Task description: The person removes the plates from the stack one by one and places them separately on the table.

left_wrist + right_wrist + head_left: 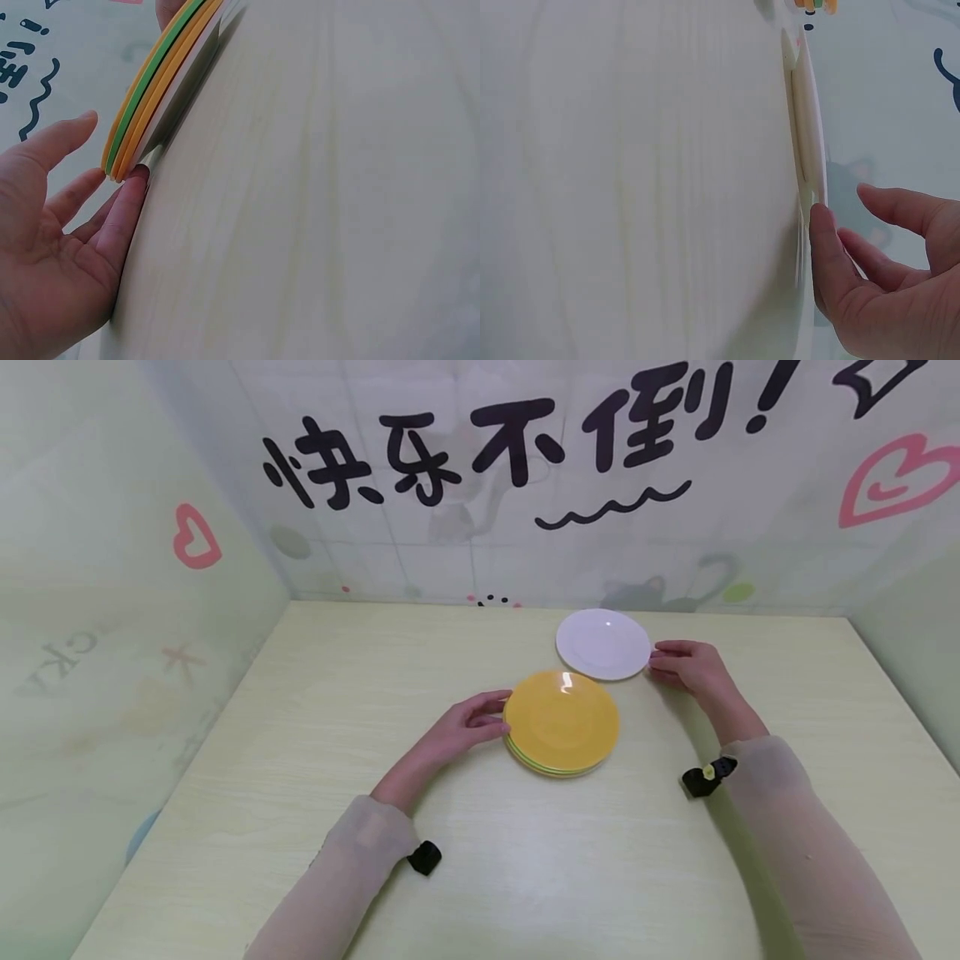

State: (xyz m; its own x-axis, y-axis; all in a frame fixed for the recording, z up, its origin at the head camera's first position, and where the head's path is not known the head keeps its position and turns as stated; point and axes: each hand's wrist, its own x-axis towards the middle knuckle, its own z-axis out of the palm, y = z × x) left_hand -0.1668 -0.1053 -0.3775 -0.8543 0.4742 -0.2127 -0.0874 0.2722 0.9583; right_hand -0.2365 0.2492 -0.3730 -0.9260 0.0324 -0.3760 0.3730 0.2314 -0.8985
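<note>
A stack of plates (pixel 562 722) lies mid-table, its top plate orange-yellow. In the left wrist view, the stacked plates (pixel 154 94) show orange and green rims above a pale underside. My left hand (pixel 471 725) is at the stack's left edge; its fingertips touch the rim from the side and below, while the thumb (pixel 71 139) stays off the plates. Behind the stack, slightly right, lies a white plate (pixel 603 643). At that plate's right edge, my right hand (pixel 688 670) touches the rim with extended fingers, and its thumb (pixel 900 206) stands apart from it.
The pale wood-grain table (pixel 360 693) ends at a back wall (pixel 420 560) close behind the white plate. Side walls (pixel 112 652) flank the table. A small black device (pixel 425 857) sits at the left cuff, with another black device (pixel 703 781) at the right cuff.
</note>
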